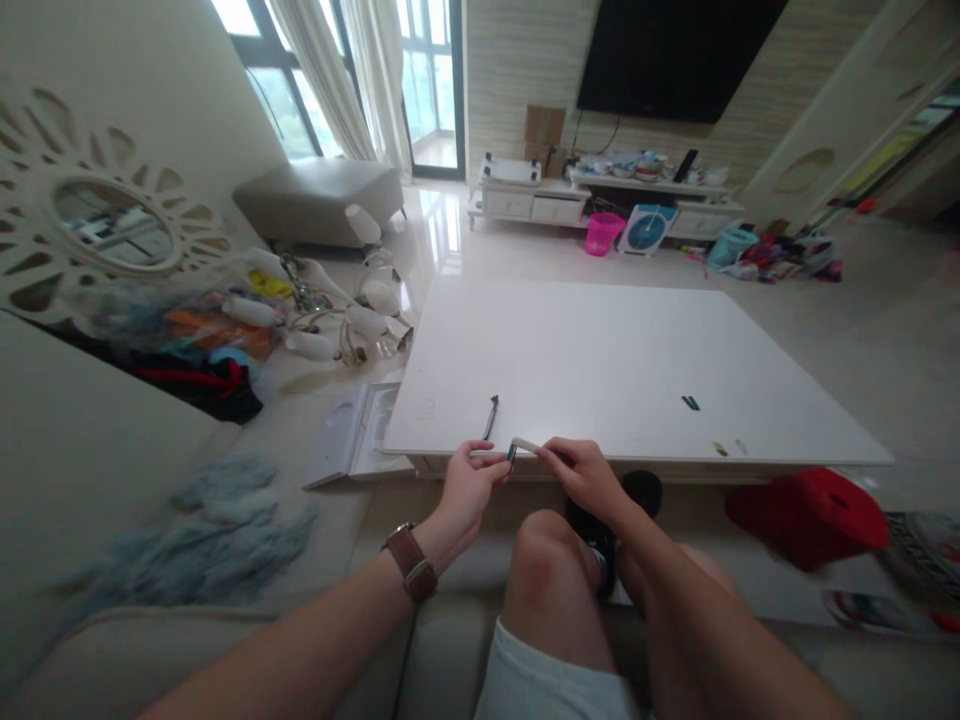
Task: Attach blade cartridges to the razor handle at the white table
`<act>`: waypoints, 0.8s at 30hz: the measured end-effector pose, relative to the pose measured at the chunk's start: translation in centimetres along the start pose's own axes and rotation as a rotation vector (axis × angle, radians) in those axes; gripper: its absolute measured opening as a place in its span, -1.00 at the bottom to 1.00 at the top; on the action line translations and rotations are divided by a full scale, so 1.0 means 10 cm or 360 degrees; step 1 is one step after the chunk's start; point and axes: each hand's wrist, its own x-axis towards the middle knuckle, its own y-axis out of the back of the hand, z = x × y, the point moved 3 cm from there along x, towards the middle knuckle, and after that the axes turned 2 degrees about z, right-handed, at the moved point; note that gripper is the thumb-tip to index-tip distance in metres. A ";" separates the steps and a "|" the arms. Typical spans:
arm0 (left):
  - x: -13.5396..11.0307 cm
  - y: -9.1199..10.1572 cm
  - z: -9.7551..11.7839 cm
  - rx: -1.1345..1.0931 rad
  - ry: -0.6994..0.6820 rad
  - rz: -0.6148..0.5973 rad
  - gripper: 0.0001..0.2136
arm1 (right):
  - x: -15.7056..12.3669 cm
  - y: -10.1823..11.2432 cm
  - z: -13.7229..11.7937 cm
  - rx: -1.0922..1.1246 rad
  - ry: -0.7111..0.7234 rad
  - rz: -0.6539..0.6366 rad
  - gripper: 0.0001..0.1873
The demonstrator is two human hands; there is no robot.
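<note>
Both my hands meet at the near edge of a large white table point(615, 350). My left hand point(471, 487) is closed in a pinch on one end of a small white stick-like object with a dark green part point(517, 449). My right hand point(585, 475) pinches its other end. I cannot make out what the object is. Just beyond it on the table lies a thin dark tool or strap point(491, 415). A brown watch point(411, 562) is on my left wrist. My bare knees sit below the hands.
A small dark green piece point(691, 403) and tiny bits lie at the table's right. A red stool point(810, 512) stands right of it. A white tray point(354, 432), a chandelier point(337, 310) and clutter lie left. A pink basket point(602, 233) and TV cabinet point(600, 200) stand far back.
</note>
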 end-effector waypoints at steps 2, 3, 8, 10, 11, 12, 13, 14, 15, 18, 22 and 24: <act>0.00 0.00 -0.01 -0.0003 -0.0009 -0.0012 -0.60 | -0.01 -0.03 -0.01 -0.0053 0.0032 -0.0105 -0.59; 0.01 0.01 -0.01 -0.0002 -0.0009 -0.0018 -0.59 | 0.00 -0.03 0.01 -0.0092 0.0029 -0.0102 -0.58; 0.01 0.01 -0.01 0.0014 0.0008 -0.0013 -0.57 | 0.08 0.10 0.16 -0.0105 -0.0079 0.0185 -0.56; 0.00 0.00 0.00 0.0013 0.0013 -0.0017 -0.58 | 0.08 0.12 0.18 -0.0033 -0.0103 0.0188 -0.56; 0.00 0.00 0.00 0.0010 0.0020 -0.0018 -0.59 | 0.07 0.11 0.17 -0.0009 -0.0098 0.0159 -0.56; 0.00 -0.01 0.00 0.0008 0.0027 -0.0020 -0.60 | 0.07 0.10 0.15 -0.0001 -0.0080 0.0119 -0.56; -0.01 -0.01 0.00 0.0006 0.0030 -0.0023 -0.61 | 0.06 0.07 0.12 -0.0009 -0.0053 0.0075 -0.57; -0.01 -0.01 0.01 0.0004 0.0032 -0.0023 -0.61 | 0.05 0.05 0.09 -0.0025 -0.0024 0.0036 -0.57; -0.01 -0.01 0.01 0.0001 0.0034 -0.0022 -0.61 | 0.04 0.02 0.06 -0.0040 0.0001 0.0006 -0.58; -0.01 -0.01 0.00 -0.0008 0.0046 -0.0018 -0.58 | 0.04 -0.02 0.00 -0.0060 0.0036 -0.0006 -0.56; 0.00 -0.01 0.01 -0.0014 0.0041 -0.0017 -0.57 | 0.02 -0.01 -0.04 -0.0011 0.0087 0.0006 -0.58; -0.01 -0.01 0.01 -0.0016 0.0040 -0.0017 -0.58 | 0.01 0.01 -0.04 0.0006 0.0144 -0.0069 -0.59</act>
